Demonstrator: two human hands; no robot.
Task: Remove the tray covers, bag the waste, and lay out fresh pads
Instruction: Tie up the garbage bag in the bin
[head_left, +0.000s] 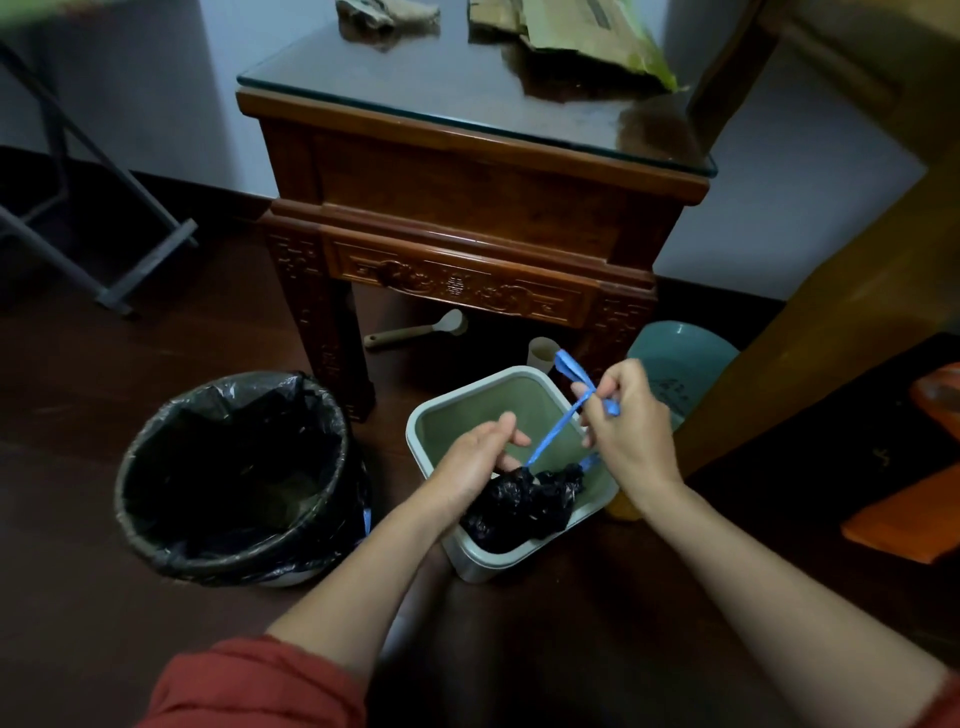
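tying off the black bag (524, 506), which sits bunched up in the near corner of the pale square bin (434, 410) on the dark floor (78, 597). the bin stands just in front of the wooden side table (467, 218).

left hand (480, 460) is down on the bag's gathered neck, fingers curled close together round it. thumb is hidden, so we cannot tell how it lies.

right hand (631, 434) is raised above the bin's far right corner and pinches the blue drawstring (553, 434). the string runs taut from the bag's neck up to the fingertips, and a flat loop of it sticks out above them. the other fingers are curled in. a second bit of blue shows at the bag by the right wrist.

round bin (156, 441) with a black liner stands left of the square bin, apart from it, mouth open.

under the table: a scoop (415, 332) lying flat and a paper cup (543, 353) just behind the square bin. teal basin (685, 358) leans behind the right hand. cardboard (571, 31) and a crumpled brown rag (384, 18) lie on the table's glass top. something orange (909, 519) lies at the right edge. red sleeve (260, 686) on the left arm.
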